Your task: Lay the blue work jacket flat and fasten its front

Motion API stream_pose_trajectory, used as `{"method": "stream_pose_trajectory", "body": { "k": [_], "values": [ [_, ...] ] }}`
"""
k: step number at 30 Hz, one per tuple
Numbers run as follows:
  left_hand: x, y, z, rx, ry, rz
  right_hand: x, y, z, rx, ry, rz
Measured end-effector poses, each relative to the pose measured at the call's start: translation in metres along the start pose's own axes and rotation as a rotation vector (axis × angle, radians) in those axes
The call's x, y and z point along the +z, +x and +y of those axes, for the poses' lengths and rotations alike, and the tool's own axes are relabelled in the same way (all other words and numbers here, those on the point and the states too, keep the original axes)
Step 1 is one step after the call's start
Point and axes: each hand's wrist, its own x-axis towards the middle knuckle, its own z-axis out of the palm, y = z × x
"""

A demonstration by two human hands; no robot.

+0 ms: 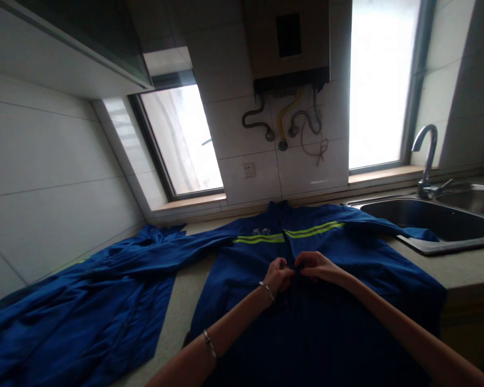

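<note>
A blue work jacket (242, 279) with yellow-green stripes across its chest lies spread, front up, on the countertop, collar towards the wall. My left hand (279, 273) pinches the jacket's front edge at the middle, just below the stripes. Close beside it, my right hand (317, 267) is closed on the other front edge, fingertips almost meeting the left ones. Whether a button or a zip sits between the fingers is too dark and small to tell. One sleeve stretches left; the other reaches over the sink rim.
Another blue garment (84, 306) lies crumpled on the left of the countertop (189, 287). At the right are a sink (427, 247) and a curved faucet (427, 156). A water heater (288, 43) with pipes hangs on the wall; a cabinet (72, 59) overhangs the upper left.
</note>
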Motion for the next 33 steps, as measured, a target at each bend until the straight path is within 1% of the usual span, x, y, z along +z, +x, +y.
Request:
{"method": "stream_pose_trajectory", "body": {
  "k": [3, 5, 6, 8, 10, 11, 12, 14, 15, 16, 17, 19, 21, 24, 26, 28, 30, 31, 33],
  "values": [
    [0.001, 0.000, 0.004, -0.104, 0.007, -0.068, 0.003, 0.001, 0.001, -0.034, -0.008, 0.027],
    [0.000, 0.000, 0.007, -0.157, 0.056, -0.080, 0.005, 0.001, 0.003, -0.052, -0.053, 0.082],
    [-0.001, 0.001, 0.008, -0.167, 0.100, -0.075, 0.005, 0.001, 0.004, -0.069, -0.104, 0.141],
    [-0.004, 0.001, 0.011, -0.157, 0.249, -0.067, 0.003, 0.001, 0.006, -0.139, -0.273, 0.312],
    [-0.008, 0.000, 0.015, -0.079, 0.482, -0.046, -0.001, 0.002, 0.005, -0.213, -0.483, 0.463],
    [-0.011, -0.001, 0.018, -0.004, 0.627, -0.018, -0.004, 0.003, 0.004, -0.234, -0.586, 0.496],
    [-0.014, -0.003, 0.021, 0.095, 0.784, 0.027, -0.007, 0.005, 0.004, -0.239, -0.681, 0.500],
    [-0.020, -0.006, 0.026, 0.317, 1.102, 0.127, -0.013, 0.013, 0.005, -0.203, -0.859, 0.453],
    [-0.023, -0.007, 0.028, 0.408, 1.254, 0.156, -0.015, 0.018, 0.007, -0.158, -0.941, 0.420],
    [-0.027, -0.009, 0.030, 0.470, 1.393, 0.169, -0.016, 0.024, 0.011, -0.089, -1.011, 0.382],
    [-0.031, -0.009, 0.030, 0.500, 1.512, 0.164, -0.017, 0.030, 0.016, -0.003, -1.064, 0.346],
    [-0.040, -0.010, 0.029, 0.480, 1.681, 0.119, -0.017, 0.041, 0.026, 0.164, -1.122, 0.280],
    [-0.047, -0.007, 0.027, 0.393, 1.750, 0.056, -0.017, 0.049, 0.036, 0.246, -1.142, 0.236],
    [-0.056, 0.000, 0.026, 0.241, 1.727, -0.059, -0.019, 0.055, 0.042, 0.253, -1.161, 0.205],
    [-0.059, 0.006, 0.026, 0.181, 1.685, -0.102, -0.022, 0.058, 0.041, 0.260, -1.167, 0.187],
    [-0.061, 0.011, 0.026, 0.157, 1.658, -0.115, -0.025, 0.061, 0.039, 0.270, -1.174, 0.174],
    [-0.061, 0.014, 0.025, 0.151, 1.646, -0.096, -0.028, 0.063, 0.034, 0.256, -1.177, 0.185],
    [-0.062, 0.015, 0.024, 0.148, 1.645, -0.078, -0.028, 0.063, 0.030, 0.225, -1.176, 0.204],
    [-0.062, 0.016, 0.022, 0.141, 1.649, -0.043, -0.024, 0.057, 0.017, 0.108, -1.170, 0.267]
  ]
}}
